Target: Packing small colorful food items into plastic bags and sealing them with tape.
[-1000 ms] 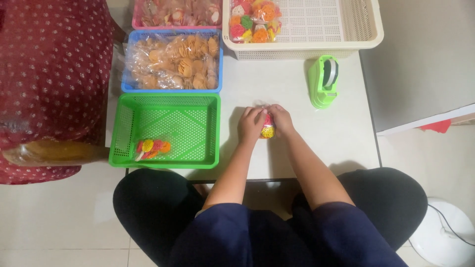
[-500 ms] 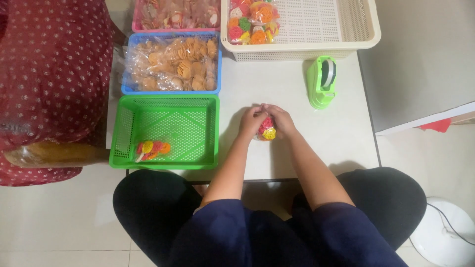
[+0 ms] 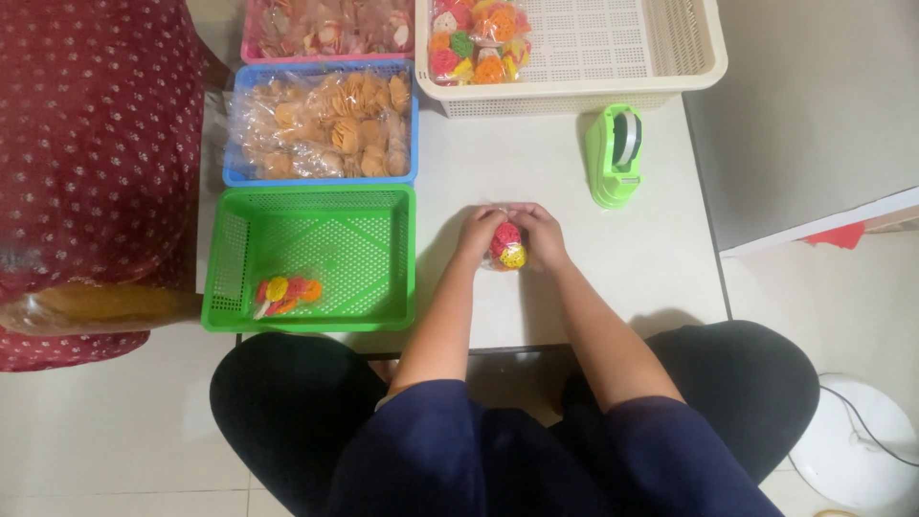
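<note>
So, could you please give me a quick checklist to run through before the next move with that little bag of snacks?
1. Bag held in both hands: ok. The left hand and right hand close around the small bag over the table.
2. Bag top closed: cannot tell; the fingers cover it.
3. Tape dispenser within reach: ok, it stands on the table just beyond the right hand.
4. Room in the green basket: ok, only one packet lies in its near left corner.
5. Path from hands to green basket free: ok, bare table between them.
</note>
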